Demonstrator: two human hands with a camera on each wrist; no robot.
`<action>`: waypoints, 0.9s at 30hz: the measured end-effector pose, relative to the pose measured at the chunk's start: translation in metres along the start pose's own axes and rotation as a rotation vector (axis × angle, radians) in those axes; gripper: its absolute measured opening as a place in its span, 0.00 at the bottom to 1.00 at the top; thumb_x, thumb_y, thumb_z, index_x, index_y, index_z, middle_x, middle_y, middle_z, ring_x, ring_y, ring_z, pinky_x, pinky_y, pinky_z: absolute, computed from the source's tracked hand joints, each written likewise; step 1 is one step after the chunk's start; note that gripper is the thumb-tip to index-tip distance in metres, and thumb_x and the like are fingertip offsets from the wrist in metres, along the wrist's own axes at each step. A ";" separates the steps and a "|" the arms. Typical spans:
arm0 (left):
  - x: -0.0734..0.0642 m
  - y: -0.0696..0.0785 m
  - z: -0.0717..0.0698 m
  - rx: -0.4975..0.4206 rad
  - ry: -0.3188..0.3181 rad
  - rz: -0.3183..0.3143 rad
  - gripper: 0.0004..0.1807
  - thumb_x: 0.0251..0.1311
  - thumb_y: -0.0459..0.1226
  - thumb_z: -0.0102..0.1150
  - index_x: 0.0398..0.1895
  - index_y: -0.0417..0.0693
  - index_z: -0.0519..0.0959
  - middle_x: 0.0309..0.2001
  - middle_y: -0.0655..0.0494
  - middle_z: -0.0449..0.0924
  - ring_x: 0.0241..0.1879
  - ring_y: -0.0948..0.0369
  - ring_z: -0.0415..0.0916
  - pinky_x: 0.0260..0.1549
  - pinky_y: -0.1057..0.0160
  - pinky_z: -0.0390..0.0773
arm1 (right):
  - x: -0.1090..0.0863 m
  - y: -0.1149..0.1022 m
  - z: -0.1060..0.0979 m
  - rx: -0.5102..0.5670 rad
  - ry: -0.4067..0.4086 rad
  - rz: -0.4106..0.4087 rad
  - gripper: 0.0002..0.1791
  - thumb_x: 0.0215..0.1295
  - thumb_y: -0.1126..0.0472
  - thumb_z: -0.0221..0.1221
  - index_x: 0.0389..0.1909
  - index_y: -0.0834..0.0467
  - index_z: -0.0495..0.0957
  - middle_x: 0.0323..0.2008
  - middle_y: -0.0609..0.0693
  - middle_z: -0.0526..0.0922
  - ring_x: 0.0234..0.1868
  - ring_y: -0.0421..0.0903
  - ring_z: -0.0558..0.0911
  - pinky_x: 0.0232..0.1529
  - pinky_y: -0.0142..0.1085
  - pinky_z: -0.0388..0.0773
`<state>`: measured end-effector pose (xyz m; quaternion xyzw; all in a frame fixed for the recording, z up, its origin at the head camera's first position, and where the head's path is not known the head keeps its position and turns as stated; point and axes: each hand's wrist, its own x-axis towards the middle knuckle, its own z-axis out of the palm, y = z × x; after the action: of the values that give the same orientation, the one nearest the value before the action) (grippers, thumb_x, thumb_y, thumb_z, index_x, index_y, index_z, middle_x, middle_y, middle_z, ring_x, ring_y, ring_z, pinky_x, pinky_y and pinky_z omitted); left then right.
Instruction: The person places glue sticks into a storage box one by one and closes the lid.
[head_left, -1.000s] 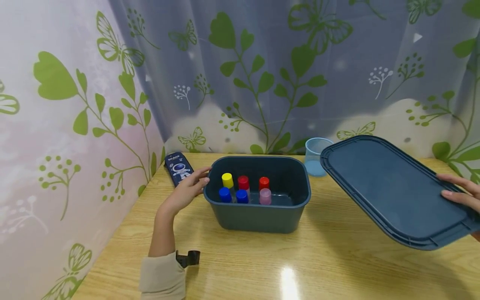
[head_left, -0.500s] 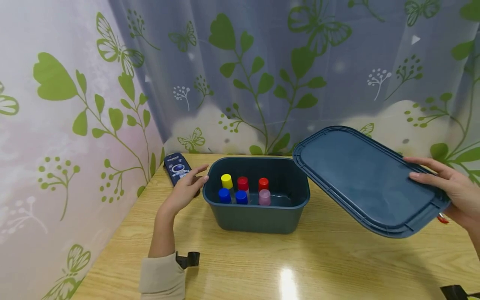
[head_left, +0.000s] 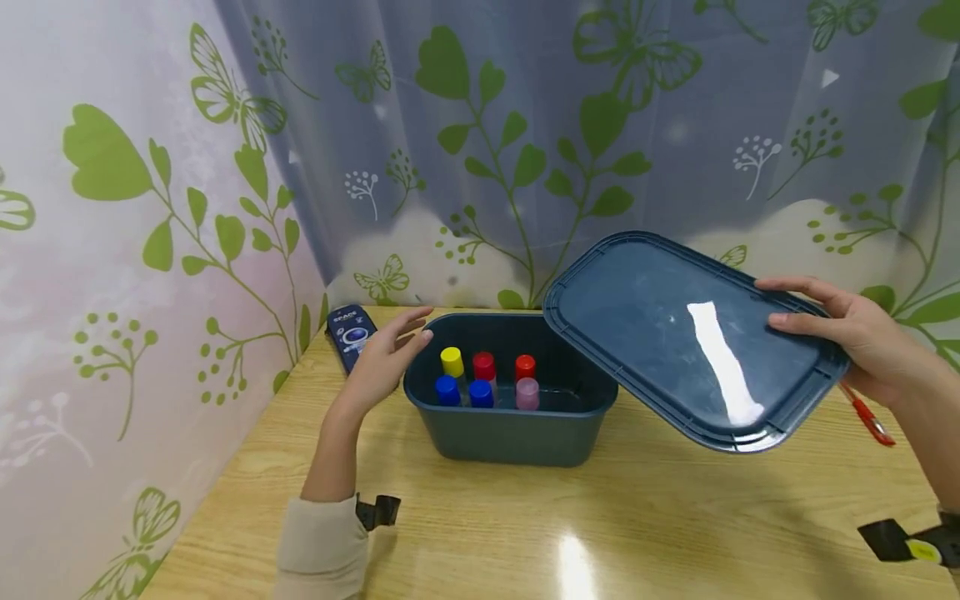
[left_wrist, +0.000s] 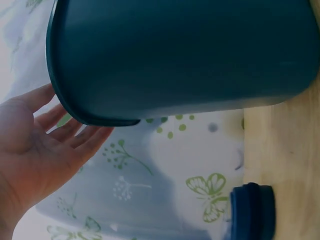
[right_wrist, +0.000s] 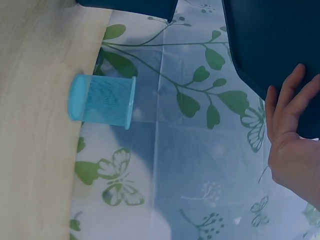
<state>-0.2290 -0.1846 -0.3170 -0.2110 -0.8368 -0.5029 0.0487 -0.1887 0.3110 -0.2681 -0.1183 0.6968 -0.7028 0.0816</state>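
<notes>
A dark blue-green plastic bin (head_left: 517, 440) stands on the table with several small, coloured-capped containers inside. Among them are a yellow cap (head_left: 452, 360), a pink cap (head_left: 527, 392) and blue caps (head_left: 481, 393). My left hand (head_left: 384, 360) is at the bin's left rim, its fingers loosely bent and holding nothing. With my right hand (head_left: 847, 333) I grip the matching lid (head_left: 637, 325) by its right end, thumb and fingers on opposite faces. The lid is raised and tilted, and its left end overlaps the bin's right rear corner in the head view.
A dark case with an astronaut print (head_left: 349, 333) lies at the back left. A red pen (head_left: 870, 421) lies on the right, partly behind the lid and right hand. The light blue cup (right_wrist: 102, 100) in the right wrist view is hidden behind the lid in the head view.
The lid has come left and slightly upward with my right hand, from the far right to over the bin's right corner. My left hand has shifted slightly toward the bin's rim.
</notes>
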 end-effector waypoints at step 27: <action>0.036 0.031 0.007 0.073 0.031 0.172 0.24 0.68 0.34 0.46 0.65 0.37 0.60 0.61 0.42 0.64 0.59 0.48 0.62 0.58 0.53 0.61 | 0.033 -0.072 0.091 -1.314 0.071 -0.970 0.11 0.64 0.55 0.57 0.46 0.50 0.80 0.39 0.52 0.82 0.07 0.31 0.51 0.09 0.26 0.50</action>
<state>-0.2486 -0.1552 -0.2837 -0.2723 -0.8326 -0.4690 0.1121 -0.1912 0.2151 -0.1941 -0.4079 0.8401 -0.1113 -0.3398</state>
